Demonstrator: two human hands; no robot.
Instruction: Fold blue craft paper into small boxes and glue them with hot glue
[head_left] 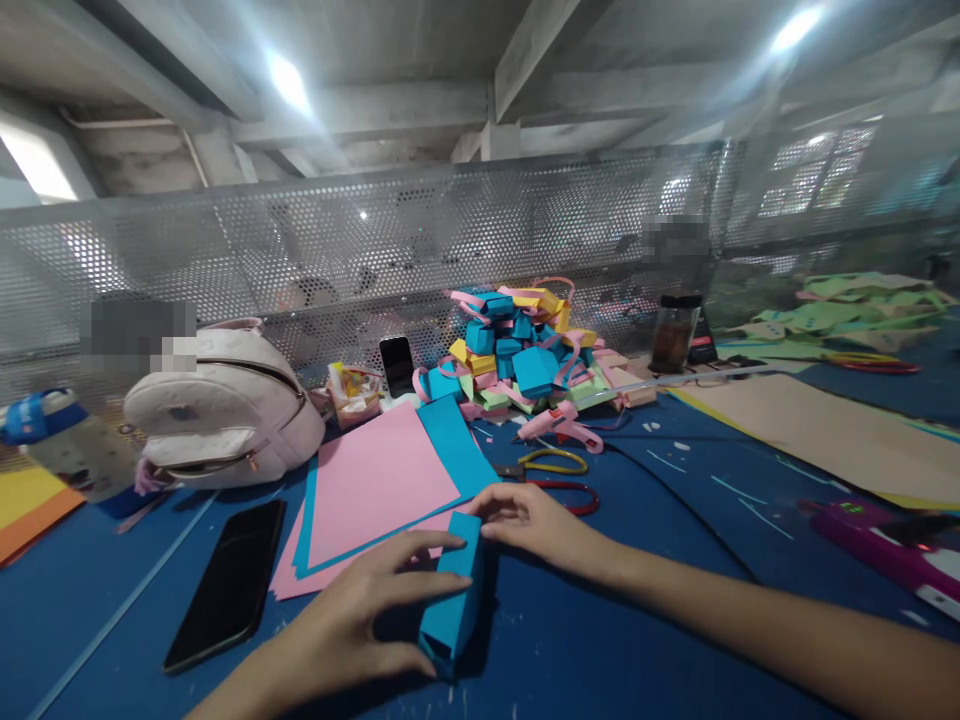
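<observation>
A long blue folded-paper box [454, 590] rests on the blue table in front of me. My left hand [375, 605] holds it from the left, with fingers across its top and the thumb low at its near end. At the far right corner of the box, my right hand [536, 522] grips with curled fingers; the fingertips are partly hidden. Sheets of pink paper [382, 480] and blue paper [450, 440] lie just beyond my left hand. Scissors [577, 490] with red and yellow handles lie past my right hand, near a pink glue gun [559, 425].
A heap of blue, yellow and pink paper boxes [536, 370] stands at the back. On the left are a black phone [225, 585], a white backpack [225, 410] and a bottle [82, 450]. Tan sheets [817, 425] and a magenta power strip [877, 550] lie right. A cord [686, 495] crosses the table.
</observation>
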